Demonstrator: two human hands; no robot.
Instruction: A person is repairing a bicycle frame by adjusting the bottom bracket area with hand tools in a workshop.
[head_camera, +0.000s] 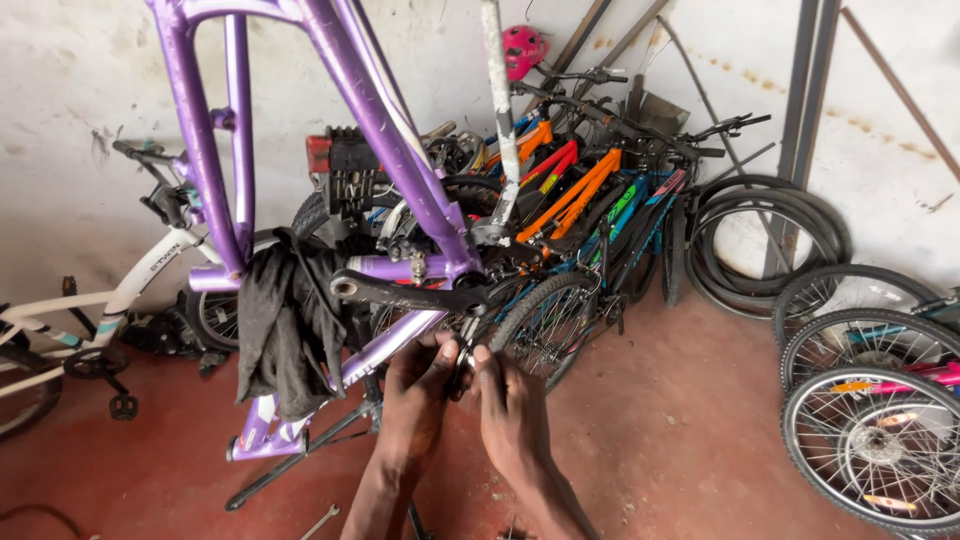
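Note:
A purple bicycle frame (380, 120) hangs upside down in front of me, with a black crank arm (400, 294) at its bottom bracket and a black pedal (345, 175) above. A dark rag (288, 325) is draped over the frame's stay. My left hand (418, 395) and my right hand (510, 410) meet just below the crank. Their fingertips pinch a small dark part (463, 368) between them, and I cannot make out what that part is.
Several bicycles in orange, blue and black (590, 210) lean against the white wall. Loose tyres (765, 245) and spoked wheels (875, 400) stand at the right. A white bicycle (120, 300) is at the left. A spanner (320, 520) lies on the red floor.

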